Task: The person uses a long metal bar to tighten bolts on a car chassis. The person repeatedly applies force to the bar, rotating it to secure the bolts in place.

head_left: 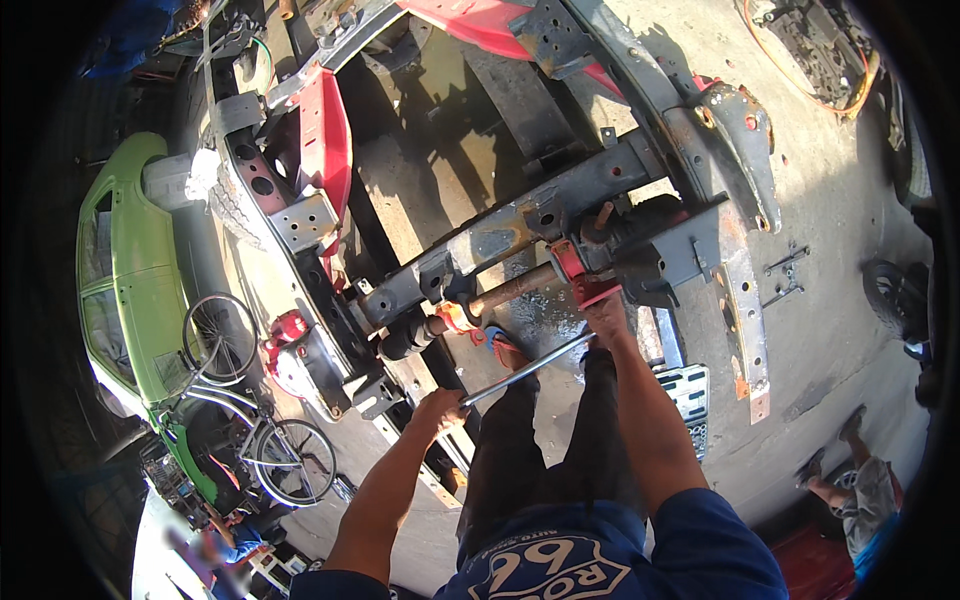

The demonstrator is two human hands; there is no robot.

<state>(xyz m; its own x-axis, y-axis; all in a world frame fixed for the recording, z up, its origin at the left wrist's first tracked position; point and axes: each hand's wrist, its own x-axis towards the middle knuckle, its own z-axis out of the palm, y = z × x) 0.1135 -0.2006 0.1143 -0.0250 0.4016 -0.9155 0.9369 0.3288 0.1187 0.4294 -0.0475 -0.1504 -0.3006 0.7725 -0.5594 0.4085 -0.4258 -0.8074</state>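
Note:
A long shiny metal bar (527,371) slants up to the right in front of my legs. My left hand (437,411) is wrapped round its lower left end. At the other end, my right hand (605,318) is closed where the bar meets it, just under a red bracket (590,287); some of its fingers are hidden. The bracket sits on a rusty shaft (518,288) with a black rubber boot (407,338) at its left. Above runs a dark, rust-spotted crossmember (520,222) of a vehicle frame. Whatever joins the bar to the bracket is hidden.
An open tool case (690,392) lies right of my legs. A drilled steel rail (742,325) juts from the frame's right. To the left stand a bicycle (290,462) and a green car body (143,270). Another person (870,500) is at lower right.

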